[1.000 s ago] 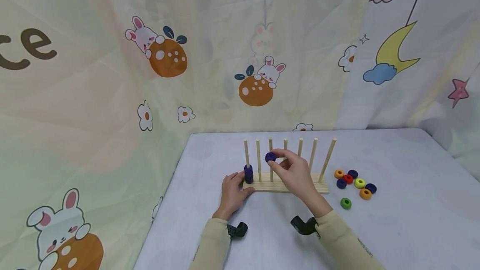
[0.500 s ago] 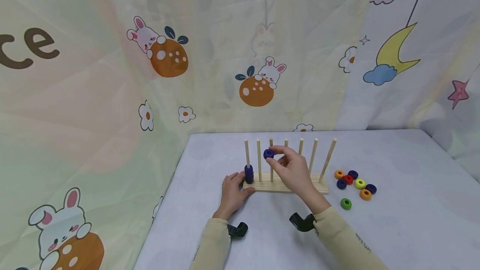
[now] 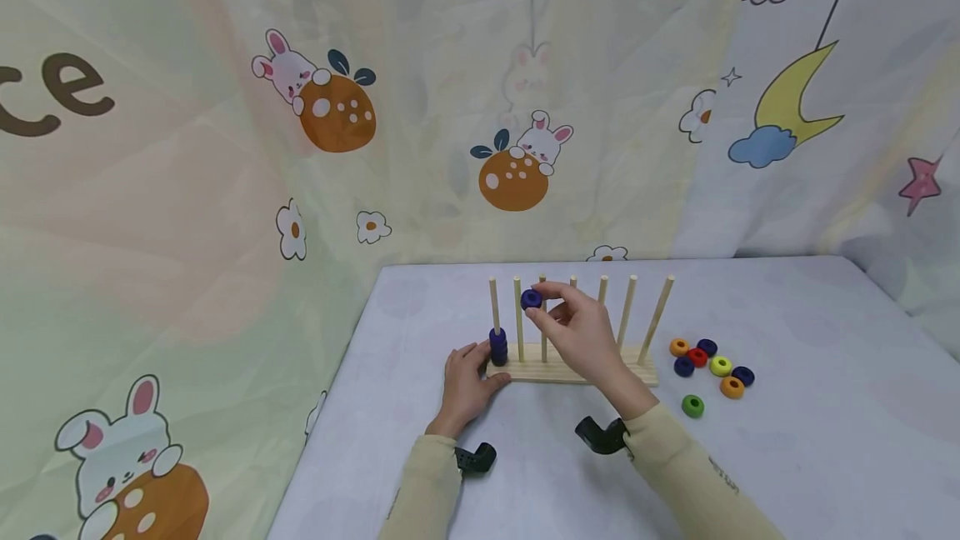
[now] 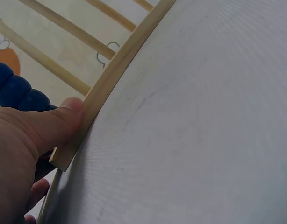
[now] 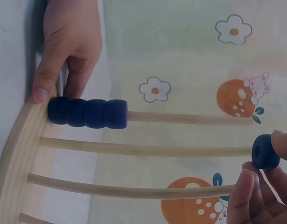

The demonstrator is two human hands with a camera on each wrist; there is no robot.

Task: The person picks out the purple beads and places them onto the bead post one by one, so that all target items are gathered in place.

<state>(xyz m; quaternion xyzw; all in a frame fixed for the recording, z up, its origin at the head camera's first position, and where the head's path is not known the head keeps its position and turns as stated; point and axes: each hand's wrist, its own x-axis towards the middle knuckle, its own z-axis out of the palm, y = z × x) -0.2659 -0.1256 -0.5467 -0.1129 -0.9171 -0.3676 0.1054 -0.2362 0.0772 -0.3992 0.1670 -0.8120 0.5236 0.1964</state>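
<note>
Between thumb and fingers, my right hand [image 3: 581, 332] pinches a dark blue ring bead [image 3: 531, 299], near the top of the second and third pegs. In the right wrist view this bead [image 5: 265, 151] is level with the second peg's tip, its hole facing the peg. My left hand [image 3: 465, 390] grips the left end of the wooden peg stand [image 3: 555, 367], thumb [image 4: 64, 119] on the base's front edge. Several dark blue beads [image 5: 87, 113] are stacked on the leftmost peg, down at the base. The other pegs in view carry no beads.
Loose beads lie right of the stand: orange [image 3: 732, 387], yellow [image 3: 721, 366], red [image 3: 697, 357], green [image 3: 693, 406] and dark blue [image 3: 743, 376]. They rest on a white-covered table [image 3: 825, 440], with a printed cloth backdrop [image 3: 420, 107] behind it.
My right hand has moved left and slightly up with the dark blue bead, from near the third peg toward the second. The left hand stays on the stand's end.
</note>
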